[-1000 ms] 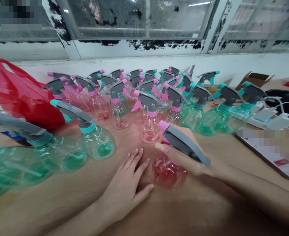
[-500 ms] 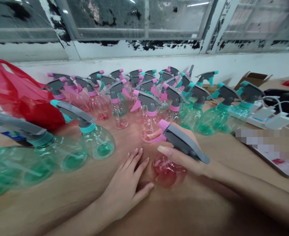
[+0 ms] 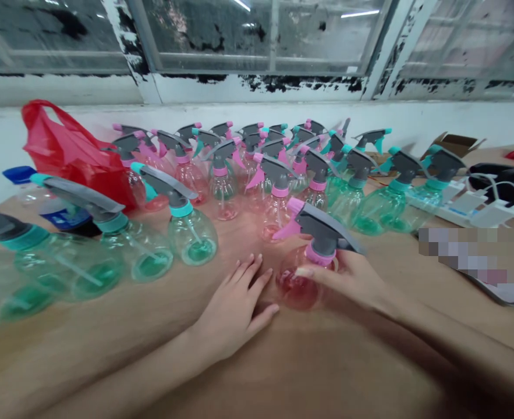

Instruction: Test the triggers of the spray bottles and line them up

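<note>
A clear pink spray bottle (image 3: 298, 285) with a grey and pink trigger head stands near the middle of the table. My right hand (image 3: 353, 279) is wrapped round its body just below the pink collar, the thumb in front and the other fingers mostly hidden behind. Just left of that bottle, my left hand (image 3: 239, 308) lies flat on the table with its fingers spread, holding nothing. Another pink spray bottle (image 3: 276, 209) stands right behind the held one. To the left is a green spray bottle (image 3: 193, 235) with a turquoise collar.
Several pink and green spray bottles crowd the back of the table (image 3: 257, 361). More green ones (image 3: 137, 250) line the left. A red plastic bag (image 3: 77, 157) and a dark-filled bottle (image 3: 67, 215) sit behind those. At right are a white power strip (image 3: 479, 209) and a blurred-out flat object (image 3: 479, 262).
My right hand has moved from the trigger head down to the bottle's body, and the bottle stands more upright. My left hand stays flat. The view has shifted slightly left.
</note>
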Demonstrator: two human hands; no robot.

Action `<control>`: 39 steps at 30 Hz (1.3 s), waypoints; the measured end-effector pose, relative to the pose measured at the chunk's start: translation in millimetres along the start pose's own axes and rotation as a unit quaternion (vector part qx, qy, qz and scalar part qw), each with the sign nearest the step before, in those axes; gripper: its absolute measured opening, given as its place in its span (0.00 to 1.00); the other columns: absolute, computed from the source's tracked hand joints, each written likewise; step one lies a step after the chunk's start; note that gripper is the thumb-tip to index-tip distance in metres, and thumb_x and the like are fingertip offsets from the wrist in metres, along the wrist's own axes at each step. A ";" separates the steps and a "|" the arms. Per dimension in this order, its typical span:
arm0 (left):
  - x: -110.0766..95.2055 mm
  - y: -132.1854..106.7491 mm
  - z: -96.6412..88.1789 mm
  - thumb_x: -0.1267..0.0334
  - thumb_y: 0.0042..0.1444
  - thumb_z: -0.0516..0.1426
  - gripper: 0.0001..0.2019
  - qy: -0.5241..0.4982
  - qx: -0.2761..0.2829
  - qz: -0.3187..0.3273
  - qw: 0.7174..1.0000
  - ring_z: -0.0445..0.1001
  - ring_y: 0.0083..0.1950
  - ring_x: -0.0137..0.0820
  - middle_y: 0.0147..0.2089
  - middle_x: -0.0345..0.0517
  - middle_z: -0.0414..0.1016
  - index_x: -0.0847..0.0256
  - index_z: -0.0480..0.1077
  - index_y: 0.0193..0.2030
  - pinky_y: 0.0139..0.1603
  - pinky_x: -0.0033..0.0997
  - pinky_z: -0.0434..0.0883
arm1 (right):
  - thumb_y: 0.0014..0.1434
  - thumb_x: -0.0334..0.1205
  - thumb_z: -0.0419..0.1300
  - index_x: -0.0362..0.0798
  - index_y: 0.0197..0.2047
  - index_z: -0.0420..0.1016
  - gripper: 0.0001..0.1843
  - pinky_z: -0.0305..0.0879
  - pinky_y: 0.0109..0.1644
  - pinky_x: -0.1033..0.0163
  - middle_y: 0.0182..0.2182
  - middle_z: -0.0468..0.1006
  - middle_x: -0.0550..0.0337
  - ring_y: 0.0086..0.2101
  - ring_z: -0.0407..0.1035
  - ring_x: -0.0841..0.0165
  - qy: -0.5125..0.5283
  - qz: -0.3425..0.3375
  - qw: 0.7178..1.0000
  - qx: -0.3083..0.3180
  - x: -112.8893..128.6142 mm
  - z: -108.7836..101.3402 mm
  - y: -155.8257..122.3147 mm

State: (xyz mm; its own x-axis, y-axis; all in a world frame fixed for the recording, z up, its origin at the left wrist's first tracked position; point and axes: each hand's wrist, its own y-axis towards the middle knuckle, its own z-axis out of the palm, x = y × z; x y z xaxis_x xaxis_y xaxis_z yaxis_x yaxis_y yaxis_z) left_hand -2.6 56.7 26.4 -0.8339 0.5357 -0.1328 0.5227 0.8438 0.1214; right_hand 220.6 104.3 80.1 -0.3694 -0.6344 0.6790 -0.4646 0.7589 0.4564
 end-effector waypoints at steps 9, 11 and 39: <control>9.0 -26.8 -4.2 0.54 0.67 0.53 0.25 0.009 -0.018 0.012 1.000 0.53 0.71 0.46 0.70 0.60 0.56 0.67 0.62 0.65 0.67 0.51 0.57 | 0.55 0.53 0.65 0.51 0.46 0.70 0.20 0.71 0.41 0.49 0.39 0.78 0.54 0.38 0.74 0.55 -0.140 0.039 0.989 -0.002 2.2 -5.3 -31.4; 13.8 -38.3 -7.0 0.55 0.68 0.52 0.23 0.008 -0.025 0.008 1.000 0.54 0.71 0.45 0.70 0.58 0.56 0.66 0.63 0.65 0.67 0.51 0.57 | 0.55 0.53 0.65 0.52 0.45 0.70 0.19 0.71 0.41 0.50 0.39 0.78 0.54 0.39 0.74 0.55 -0.153 0.041 0.987 0.014 6.2 -4.9 -26.9; 22.1 -63.0 -7.8 0.58 0.65 0.54 0.21 0.009 -0.061 -0.010 0.998 0.61 0.67 0.49 0.67 0.59 0.63 0.66 0.67 0.61 0.63 0.50 0.63 | 0.56 0.62 0.60 0.37 0.57 0.61 0.39 0.67 0.35 0.54 0.38 0.79 0.42 0.36 0.75 0.49 -0.215 0.050 0.974 -0.054 15.0 84.5 83.7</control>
State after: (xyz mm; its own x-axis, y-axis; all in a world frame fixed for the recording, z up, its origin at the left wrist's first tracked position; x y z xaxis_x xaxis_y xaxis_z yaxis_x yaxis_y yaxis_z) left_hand -55.4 15.2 23.5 -0.8475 0.5171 -0.1195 0.4811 0.8436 0.2386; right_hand 108.2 145.9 79.9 -0.7221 -0.5415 0.4306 -0.3300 0.8166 0.4736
